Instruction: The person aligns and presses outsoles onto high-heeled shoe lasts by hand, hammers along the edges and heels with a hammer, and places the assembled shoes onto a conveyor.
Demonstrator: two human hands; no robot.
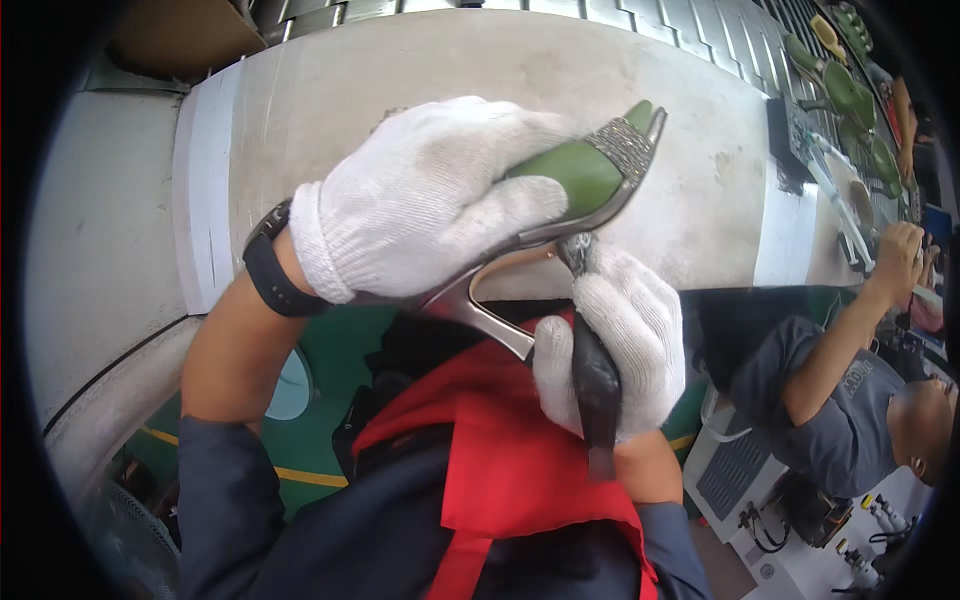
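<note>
My left hand (430,190), in a white knit glove, is closed around a high-heeled shoe (600,210) tilted on its side above the near edge of the worktable. A green shoe last (575,178) fills the shoe, and a glittery band (625,148) crosses it near the toe. The slim metallic heel (495,325) points down toward my right hand. Gloved the same way, my right hand (630,335) grips a dark hand tool (597,385); its exact kind is unclear. The tool's upper end meets the shoe's sole, and its handle hangs below my palm.
Under the shoe stretches a pale worktable (500,60), with a slatted metal conveyor (690,30) along its far side. More green lasts (850,95) stand at the far right. A co-worker (830,400) is at the right, one arm raised. A white machine panel (110,200) borders the left.
</note>
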